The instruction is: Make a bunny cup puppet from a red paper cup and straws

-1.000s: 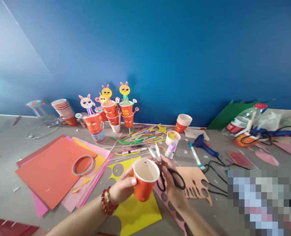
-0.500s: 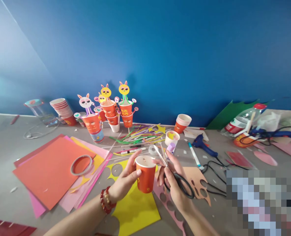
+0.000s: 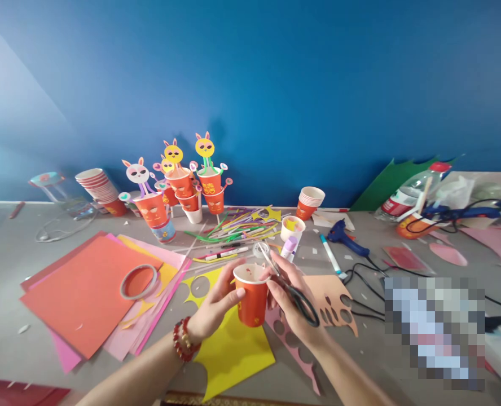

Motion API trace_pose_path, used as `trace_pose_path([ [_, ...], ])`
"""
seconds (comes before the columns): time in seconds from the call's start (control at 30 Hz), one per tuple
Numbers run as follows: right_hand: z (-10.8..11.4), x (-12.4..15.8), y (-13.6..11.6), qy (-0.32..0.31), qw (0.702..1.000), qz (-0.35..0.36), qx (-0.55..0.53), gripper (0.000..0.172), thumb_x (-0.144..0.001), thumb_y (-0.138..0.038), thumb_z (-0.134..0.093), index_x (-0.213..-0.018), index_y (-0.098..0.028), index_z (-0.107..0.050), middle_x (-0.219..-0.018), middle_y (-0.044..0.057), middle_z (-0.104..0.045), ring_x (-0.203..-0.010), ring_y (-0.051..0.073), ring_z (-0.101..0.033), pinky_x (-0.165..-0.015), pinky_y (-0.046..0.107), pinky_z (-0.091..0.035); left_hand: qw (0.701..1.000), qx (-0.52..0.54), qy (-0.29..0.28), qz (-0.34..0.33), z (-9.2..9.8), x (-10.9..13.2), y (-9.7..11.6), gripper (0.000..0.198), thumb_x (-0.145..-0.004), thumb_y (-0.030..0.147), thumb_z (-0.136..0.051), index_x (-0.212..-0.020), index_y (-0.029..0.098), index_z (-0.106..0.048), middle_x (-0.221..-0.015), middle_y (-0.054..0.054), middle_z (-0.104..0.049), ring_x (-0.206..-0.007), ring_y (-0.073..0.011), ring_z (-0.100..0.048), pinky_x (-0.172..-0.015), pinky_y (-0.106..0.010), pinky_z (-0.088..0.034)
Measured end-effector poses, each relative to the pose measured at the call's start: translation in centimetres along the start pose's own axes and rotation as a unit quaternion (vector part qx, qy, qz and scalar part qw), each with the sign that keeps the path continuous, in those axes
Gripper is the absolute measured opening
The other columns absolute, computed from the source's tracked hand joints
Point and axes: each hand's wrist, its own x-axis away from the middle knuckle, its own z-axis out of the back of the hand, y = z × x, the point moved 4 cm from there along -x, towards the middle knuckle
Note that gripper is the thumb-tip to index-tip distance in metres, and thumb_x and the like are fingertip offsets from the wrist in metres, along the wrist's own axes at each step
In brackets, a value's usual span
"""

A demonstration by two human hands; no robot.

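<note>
My left hand wraps round the left side of an upright red paper cup with a white rim and inside. Scissors with black handles sit in my right hand, their blades pointing up and away beside the cup's rim. Fingers of that same hand touch the cup's right side. Whether the scissor blades are parted is hard to make out. Under the cup lies a yellow paper sheet with cut edges, and near it a pink strip with round holes.
Behind stand several cup figures with rabbit faces and loose pipe cleaners. Coloured paper sheets with a tape roll lie left. A blue glue gun, its cord and a plastic bottle are on the right.
My right hand has moved left against the cup, bringing the scissors closer to its rim. My left hand keeps its hold on the cup. The view has shifted slightly.
</note>
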Motion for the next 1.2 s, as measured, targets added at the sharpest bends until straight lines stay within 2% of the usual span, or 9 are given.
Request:
trace_pose_path([
  [0.17, -0.1, 0.0, -0.3, -0.007, 1.000, 0.012, 0.003, 0.044, -0.100, -0.037, -0.056, -0.143, -0.031, -0.048, -0.102, 0.004, -0.063, -0.060, 0.012, -0.055, -0.059, 0.027, -0.053, 0.997, -0.061, -0.027, -0.039, -0.4, 0.1, 0.5, 0.051, -0.093, 0.033, -0.066, -0.141, 0.028, -0.049, -0.139, -0.011, -0.059, -0.130, -0.0310, -0.053, -0.110, -0.042, -0.040],
  [0.3, -0.3, 0.0, -0.5, -0.013, 1.000, 0.008, -0.017, 0.044, -0.099, -0.038, -0.056, -0.142, -0.030, -0.048, -0.097, 0.003, -0.062, -0.059, 0.012, -0.055, -0.058, 0.027, -0.053, 0.985, -0.137, -0.016, -0.104, -0.3, 0.2, 1.0, 0.058, -0.093, 0.029, -0.065, -0.146, 0.031, -0.041, -0.154, -0.012, -0.041, -0.140, -0.0327, -0.041, -0.111, -0.044, -0.039],
  [0.4, -0.3, 0.1, -0.5, -0.010, 1.000, 0.005, -0.012, 0.043, -0.099, -0.039, -0.056, -0.140, -0.029, -0.049, -0.095, 0.003, -0.062, -0.059, 0.012, -0.056, -0.059, 0.028, -0.053, 0.966, -0.209, 0.007, -0.154, -0.1, 0.4, 1.6, 0.057, -0.091, 0.028, -0.067, -0.144, 0.030, -0.046, -0.156, -0.013, -0.035, -0.145, -0.0342, -0.032, -0.113, -0.046, -0.035],
  [0.47, -0.2, 0.1, -0.4, -0.012, 1.000, 0.004, -0.008, 0.043, -0.099, -0.040, -0.057, -0.140, -0.029, -0.049, -0.096, 0.003, -0.063, -0.060, 0.012, -0.057, -0.059, 0.028, -0.054, 0.947, -0.256, 0.024, -0.193, -0.1, 0.6, 2.1, 0.053, -0.088, 0.027, -0.070, -0.137, 0.026, -0.054, -0.152, -0.015, -0.039, -0.144, -0.0351, -0.032, -0.114, -0.049, -0.032],
  [0.57, -0.2, 0.2, -0.1, -0.017, 1.000, -0.002, -0.002, 0.043, -0.098, -0.039, -0.057, -0.140, -0.029, -0.050, -0.098, 0.004, -0.063, -0.059, 0.012, -0.057, -0.057, 0.028, -0.053, 0.914, -0.313, 0.053, -0.255, 0.2, 0.9, 2.7, 0.041, -0.084, 0.024, -0.072, -0.124, 0.023, -0.061, -0.136, -0.016, -0.051, -0.132, -0.0348, -0.044, -0.110, -0.052, -0.034],
  [0.73, -0.1, 0.4, 0.3, -0.027, 1.000, 0.007, 0.000, 0.043, -0.098, -0.037, -0.059, -0.140, -0.030, -0.050, -0.101, 0.005, -0.065, -0.061, 0.013, -0.059, -0.059, 0.028, -0.053, 0.865, -0.362, 0.100, -0.333, 0.6, 1.6, 3.7, 0.023, -0.084, 0.018, -0.069, -0.105, 0.024, -0.061, -0.109, -0.010, -0.060, -0.106, -0.0296, -0.055, -0.096, -0.046, -0.042],
  [0.93, -0.3, 0.5, 0.4, -0.041, 0.999, 0.007, 0.004, 0.042, -0.099, -0.035, -0.057, -0.141, -0.032, -0.050, -0.103, 0.004, -0.064, -0.063, 0.013, -0.060, -0.061, 0.028, -0.054, 0.824, -0.477, 0.024, -0.306, -0.5, 1.3, 4.6, 0.036, -0.084, 0.016, -0.068, -0.119, 0.025, -0.063, -0.115, -0.012, -0.065, -0.107, -0.0309, -0.055, -0.095, -0.045, -0.039],
  [1.07, -0.3, 0.5, 0.6, -0.039, 0.999, 0.018, 0.016, 0.042, -0.099, -0.033, -0.058, -0.141, -0.034, -0.050, -0.104, 0.003, -0.063, -0.066, 0.013, -0.060, -0.063, 0.027, -0.054, 0.832, -0.472, -0.006, -0.291, -0.9, 1.1, 4.6, 0.030, -0.084, 0.015, -0.068, -0.112, 0.025, -0.069, -0.107, -0.011, -0.071, -0.101, -0.0306, -0.056, -0.092, -0.045, -0.040],
  [1.2, -0.4, 0.5, 0.6, -0.051, 0.997, 0.042, 0.030, 0.042, -0.099, -0.030, -0.057, -0.141, -0.035, -0.050, -0.104, 0.003, -0.063, -0.075, 0.015, -0.064, -0.069, 0.027, -0.055, 0.837, -0.467, -0.038, -0.285, -1.4, 1.0, 4.6, 0.023, -0.087, 0.012, -0.062, -0.107, 0.022, -0.067, -0.096, -0.010, -0.070, -0.092, -0.0274, -0.057, -0.088, -0.043, -0.042],
])
